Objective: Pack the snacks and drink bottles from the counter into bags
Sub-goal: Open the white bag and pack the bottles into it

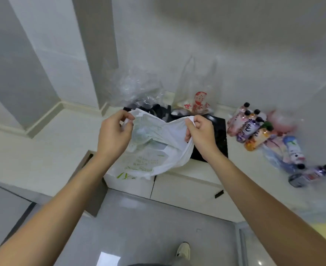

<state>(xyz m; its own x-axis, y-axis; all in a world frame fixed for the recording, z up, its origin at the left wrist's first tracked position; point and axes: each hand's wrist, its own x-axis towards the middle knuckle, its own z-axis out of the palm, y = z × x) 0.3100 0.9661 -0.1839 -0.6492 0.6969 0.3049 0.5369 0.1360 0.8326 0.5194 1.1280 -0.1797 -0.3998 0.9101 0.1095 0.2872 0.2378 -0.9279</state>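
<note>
Two hands are working one white bag [158, 150] over the counter [43, 150] edge — our left hand [113, 135] is pinching its left rim, our right hand [201, 134] is gripping the right rim; drink bottles [252, 129] are lying farther right on the counter — snack packets [285, 148] beside them.

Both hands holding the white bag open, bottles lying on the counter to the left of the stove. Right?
Not quite. The head view shows the bottles on the counter right of the stove. The left hand and right hand do hold the white bag open.
</note>
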